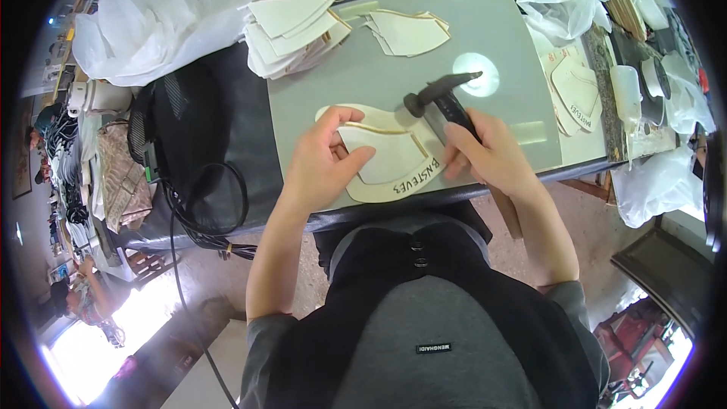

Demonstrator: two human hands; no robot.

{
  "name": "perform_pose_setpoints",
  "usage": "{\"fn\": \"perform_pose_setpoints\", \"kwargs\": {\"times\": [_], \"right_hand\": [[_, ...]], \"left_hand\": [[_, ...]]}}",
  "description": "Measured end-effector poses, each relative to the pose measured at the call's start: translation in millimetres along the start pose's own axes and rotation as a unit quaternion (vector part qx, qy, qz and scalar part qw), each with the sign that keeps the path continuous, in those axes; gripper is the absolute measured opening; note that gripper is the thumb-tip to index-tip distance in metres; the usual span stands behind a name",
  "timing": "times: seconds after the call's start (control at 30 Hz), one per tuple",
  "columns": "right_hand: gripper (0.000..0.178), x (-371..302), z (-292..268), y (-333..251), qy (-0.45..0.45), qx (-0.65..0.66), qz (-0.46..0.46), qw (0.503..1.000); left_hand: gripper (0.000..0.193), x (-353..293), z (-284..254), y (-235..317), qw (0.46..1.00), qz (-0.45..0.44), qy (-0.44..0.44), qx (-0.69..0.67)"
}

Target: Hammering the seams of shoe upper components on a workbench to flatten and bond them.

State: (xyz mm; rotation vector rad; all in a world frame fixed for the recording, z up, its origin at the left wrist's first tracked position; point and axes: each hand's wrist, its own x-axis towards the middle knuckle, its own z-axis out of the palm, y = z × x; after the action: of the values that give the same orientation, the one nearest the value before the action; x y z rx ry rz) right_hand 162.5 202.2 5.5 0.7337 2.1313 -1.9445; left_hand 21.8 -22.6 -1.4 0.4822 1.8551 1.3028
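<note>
L hand (322,163) is on the worktop's near side, by a small cream piece (386,155). Its thumb and pointer are bent and spread apart, w/ a gap btwn them. The thumb tip is over the small piece & the pointer is near its top L corner. Can't tell how hard they press.

The small piece lies flat on top of a big cream shape (388,191) w/ black marks along its edge. The small one has a yellow-brown strip on its far edge. Both are on the grey board (492,23), at the side near the person.

R hand (488,148) has a black hammer (453,110). Its fingers are wrapped round the handle. The hammer head is up past the hand, to the R of the small piece & apart from it.

Farther back on the board: a big messy pile (291,30) of cream pieces on the L, and a small pile (409,32) R of it. White plastic bags (166,19) sit at the worktop's (246,106) back.
</note>
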Motion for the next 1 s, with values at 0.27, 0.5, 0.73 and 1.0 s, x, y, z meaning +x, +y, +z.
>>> {"fn": "perform_pose_setpoints", "kwargs": {"times": [0.27,0.5,0.73,1.0], "right_hand": [[0.028,-1,6,0,0.012,0.002,0.013,1.0],[0.035,-1,9,-5,0.01,-0.011,0.016,1.0],[0.027,6,30,-10,-0.049,0.089,-0.01,0.995],[0.027,7,39,-9,-0.034,0.027,-0.041,0.998]], "left_hand": [[0.038,0,6,-11,0.999,0.026,0.026,0.012],[0.038,-1,8,-10,0.999,0.015,0.028,0.032],[0.04,-2,16,-11,0.986,0.079,0.064,0.134],[0.054,-13,16,0,0.988,0.01,0.111,0.104]]}}
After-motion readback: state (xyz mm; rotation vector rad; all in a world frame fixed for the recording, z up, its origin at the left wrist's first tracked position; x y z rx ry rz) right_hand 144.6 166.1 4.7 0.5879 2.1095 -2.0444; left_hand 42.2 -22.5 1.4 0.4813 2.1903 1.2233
